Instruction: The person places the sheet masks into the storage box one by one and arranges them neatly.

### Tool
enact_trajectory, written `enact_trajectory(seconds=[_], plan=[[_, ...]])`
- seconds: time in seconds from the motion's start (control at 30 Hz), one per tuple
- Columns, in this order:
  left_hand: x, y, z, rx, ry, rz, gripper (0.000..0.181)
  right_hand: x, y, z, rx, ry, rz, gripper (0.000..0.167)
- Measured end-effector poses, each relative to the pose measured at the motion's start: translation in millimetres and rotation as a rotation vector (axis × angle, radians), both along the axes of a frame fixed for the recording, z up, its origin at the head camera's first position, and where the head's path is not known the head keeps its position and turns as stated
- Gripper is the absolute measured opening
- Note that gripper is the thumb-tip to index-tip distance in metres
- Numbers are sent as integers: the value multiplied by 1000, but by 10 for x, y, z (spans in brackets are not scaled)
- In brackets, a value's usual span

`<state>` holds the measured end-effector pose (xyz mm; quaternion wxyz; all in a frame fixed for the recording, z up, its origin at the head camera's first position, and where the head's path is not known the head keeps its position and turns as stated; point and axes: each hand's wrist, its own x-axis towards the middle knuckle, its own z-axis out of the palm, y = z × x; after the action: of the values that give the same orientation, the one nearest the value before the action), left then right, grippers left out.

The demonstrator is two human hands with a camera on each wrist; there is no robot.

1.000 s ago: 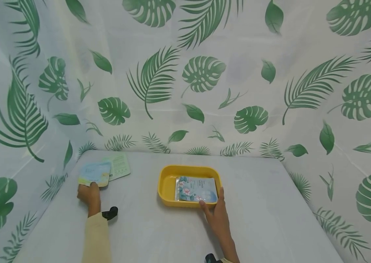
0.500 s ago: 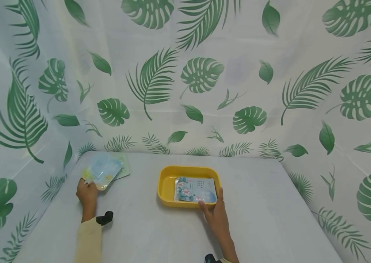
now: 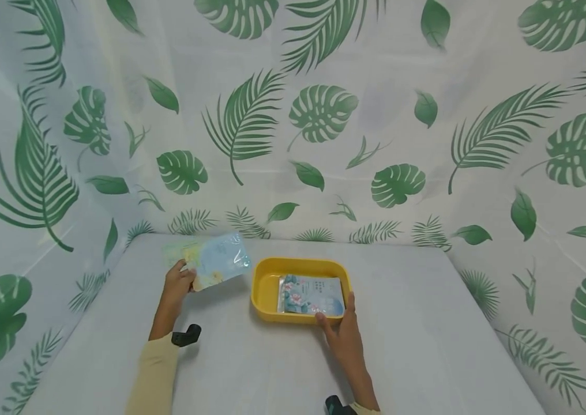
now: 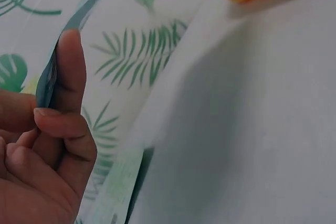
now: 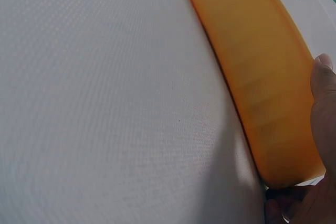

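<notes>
In the head view my left hand (image 3: pixel 177 288) pinches a blue and yellow flat sachet (image 3: pixel 222 258) by its lower left end, lifted off the table and slightly tilted. The left wrist view shows the sachet (image 4: pixel 48 80) edge-on between thumb and fingers. A pale green sachet (image 3: pixel 172 252) lies on the table behind it, partly covered from the head camera. My right hand (image 3: pixel 346 340) grips the front right corner of a yellow plastic tray (image 3: pixel 267 316), thumb on the rim. Inside the tray lies a blue sachet with pink flowers (image 3: pixel 311 295).
A white-covered table (image 3: pixel 402 346) carries everything. Behind and at both sides hangs a white curtain (image 3: pixel 324 196) printed with green leaves. The held sachet is just left of the tray's left wall, above the table.
My left hand has picked up the blue and yellow sachet from on top of the green one and carried it right, toward the tray. My right hand stays on the tray.
</notes>
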<state>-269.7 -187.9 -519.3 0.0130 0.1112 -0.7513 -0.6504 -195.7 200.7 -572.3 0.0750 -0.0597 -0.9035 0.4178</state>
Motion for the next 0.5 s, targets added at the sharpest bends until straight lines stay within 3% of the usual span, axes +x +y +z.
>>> enact_trajectory(seconds=[0.1, 0.27, 0.5], plan=[[-62, 164, -2, 6, -5, -68, 60, -1, 11, -5, -2, 2, 0, 104], [-141, 493, 19, 8, 16, -171, 48, 4, 20, 11, -11, -17, 4, 105], [-222, 928, 120, -59, -6, -286, 45, -1, 22, 0, -21, -3, 6, 105]])
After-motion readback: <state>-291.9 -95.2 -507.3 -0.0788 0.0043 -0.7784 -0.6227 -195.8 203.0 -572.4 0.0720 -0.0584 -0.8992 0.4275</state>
